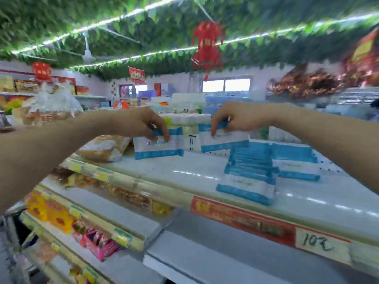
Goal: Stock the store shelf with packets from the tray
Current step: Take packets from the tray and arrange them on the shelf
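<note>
My left hand (143,123) pinches the top edge of a white packet with blue bands (159,145), which hangs above the white top shelf (184,175). Beside it, my right hand (231,117) pinches the top of a second, matching packet (224,140), also held in the air. To the right, a row of the same blue-and-white packets (249,177) stands on the shelf, with more of them (295,160) stacked behind. The tray is not in view.
A bag of bread (104,147) lies on the shelf left of the held packets. Lower shelves at the left hold yellow and pink snack packs (61,220). A red price strip (266,224) runs along the shelf's front edge. Goods fill the shelves behind.
</note>
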